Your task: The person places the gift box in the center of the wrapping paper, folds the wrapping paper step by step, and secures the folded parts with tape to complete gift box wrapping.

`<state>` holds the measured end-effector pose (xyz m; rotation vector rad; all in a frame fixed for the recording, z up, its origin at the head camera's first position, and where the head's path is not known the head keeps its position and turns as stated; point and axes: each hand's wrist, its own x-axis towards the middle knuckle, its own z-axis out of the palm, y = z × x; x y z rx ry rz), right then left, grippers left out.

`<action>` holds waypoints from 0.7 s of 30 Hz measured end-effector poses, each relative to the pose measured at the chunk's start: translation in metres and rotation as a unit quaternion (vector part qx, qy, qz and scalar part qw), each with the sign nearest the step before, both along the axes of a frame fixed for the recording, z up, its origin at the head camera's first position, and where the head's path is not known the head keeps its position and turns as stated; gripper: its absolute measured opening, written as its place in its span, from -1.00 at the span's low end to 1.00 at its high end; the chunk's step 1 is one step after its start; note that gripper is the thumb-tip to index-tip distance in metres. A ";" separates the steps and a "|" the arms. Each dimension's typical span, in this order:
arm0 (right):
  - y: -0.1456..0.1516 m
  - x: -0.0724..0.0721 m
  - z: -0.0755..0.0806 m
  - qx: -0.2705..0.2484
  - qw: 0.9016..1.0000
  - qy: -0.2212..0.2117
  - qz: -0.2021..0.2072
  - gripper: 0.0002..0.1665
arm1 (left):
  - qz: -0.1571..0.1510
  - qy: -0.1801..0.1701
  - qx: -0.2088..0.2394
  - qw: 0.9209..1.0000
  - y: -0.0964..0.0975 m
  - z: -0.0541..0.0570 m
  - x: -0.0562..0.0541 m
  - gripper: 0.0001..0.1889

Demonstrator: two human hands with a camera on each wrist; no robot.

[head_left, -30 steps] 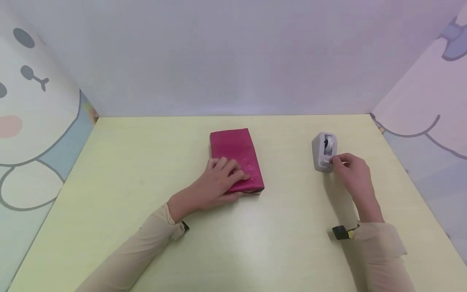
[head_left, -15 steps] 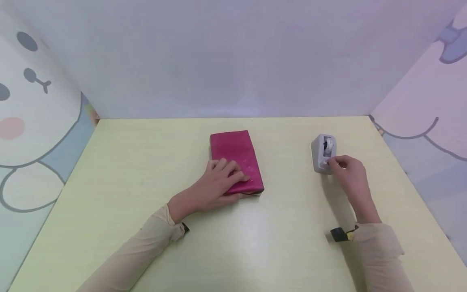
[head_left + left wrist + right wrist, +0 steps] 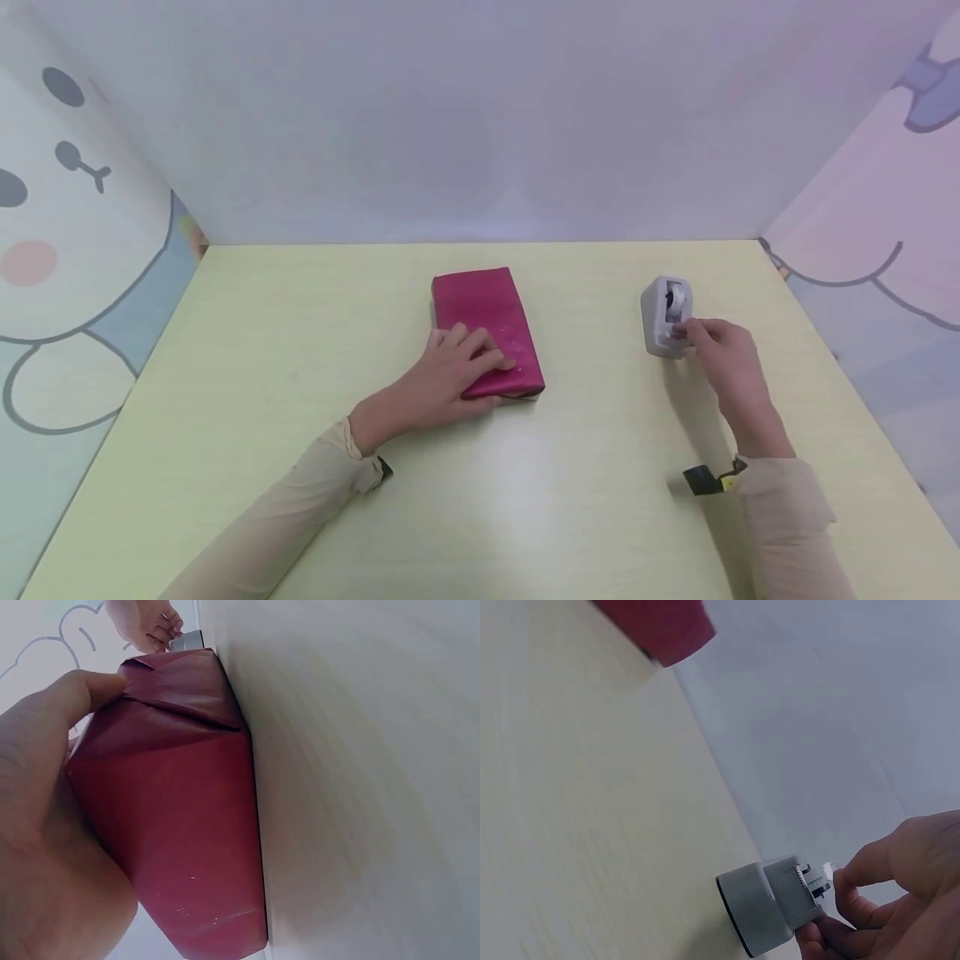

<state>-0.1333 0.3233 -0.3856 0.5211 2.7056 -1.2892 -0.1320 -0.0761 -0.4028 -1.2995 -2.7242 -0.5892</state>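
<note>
A dark red paper-wrapped box (image 3: 480, 296) lies flat on the table in the head view. My left hand (image 3: 442, 379) grips its near end, fingers bent over the top and thumb against the end. The left wrist view has the thumb (image 3: 94, 688) on the box's folded end flaps (image 3: 172, 682). To the right stands a grey tape dispenser (image 3: 654, 321). At its front, my right hand (image 3: 731, 362) pinches the loose end of the clear tape (image 3: 830, 871) between thumb and forefinger. The other fingers curl beside the dispenser's front, close under the toothed cutter (image 3: 807, 883).
The pale yellow table (image 3: 577, 467) meets a plain light wall (image 3: 480, 125) at the back. Side walls carry cartoon prints, such as a white animal face (image 3: 82, 167) at the left. A black wrist device (image 3: 702, 480) sits at the right cuff.
My right fingertips have shifted slightly at the dispenser's front, staying by the tape end. The left hand and the box have kept their places.
</note>
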 end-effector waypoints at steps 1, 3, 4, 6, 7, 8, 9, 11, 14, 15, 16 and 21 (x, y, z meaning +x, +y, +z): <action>0.001 0.000 0.000 -0.009 1.000 0.002 0.001 -0.23 | 0.001 0.000 0.000 1.000 0.000 0.000 0.000 -0.58; 0.003 0.001 0.000 -0.023 1.000 0.001 0.004 -0.22 | 0.003 0.001 0.001 1.000 0.000 0.001 0.001 -0.58; 0.004 0.001 0.000 -0.025 1.000 0.000 0.006 -0.22 | 0.003 0.000 0.002 1.000 0.000 0.000 0.001 -0.58; 0.005 0.001 0.000 -0.026 1.000 -0.004 0.010 -0.20 | 0.004 0.000 0.002 1.000 0.001 0.000 0.001 -0.58; 0.006 0.001 0.000 -0.025 1.000 -0.006 0.011 -0.19 | 0.004 0.000 0.002 1.000 0.001 0.000 0.001 -0.58; 0.007 0.002 0.000 -0.028 0.999 -0.009 0.012 -0.18 | 0.004 0.000 0.001 1.000 0.001 0.000 0.001 -0.58; 0.008 0.003 0.000 -0.029 0.999 -0.012 0.014 -0.17 | 0.003 0.000 0.000 1.000 0.001 0.000 0.001 -0.58; 0.009 0.006 0.001 -0.033 0.999 -0.019 0.021 -0.14 | 0.003 0.001 0.001 1.000 0.001 0.000 0.001 -0.58; 0.010 0.011 0.004 -0.044 0.998 -0.032 0.033 -0.11 | 0.002 0.000 0.005 1.000 0.001 -0.001 0.001 -0.59; 0.011 0.013 0.005 -0.046 0.997 -0.038 0.040 -0.11 | 0.003 0.000 0.005 1.000 0.001 -0.001 0.001 -0.59; 0.011 0.014 0.006 -0.048 0.997 -0.045 0.046 -0.12 | 0.004 -0.001 0.006 1.000 0.001 -0.001 0.001 -0.60; 0.011 0.018 0.008 -0.039 0.995 -0.059 0.072 -0.23 | 0.006 -0.003 0.003 1.000 0.001 0.000 0.002 -0.59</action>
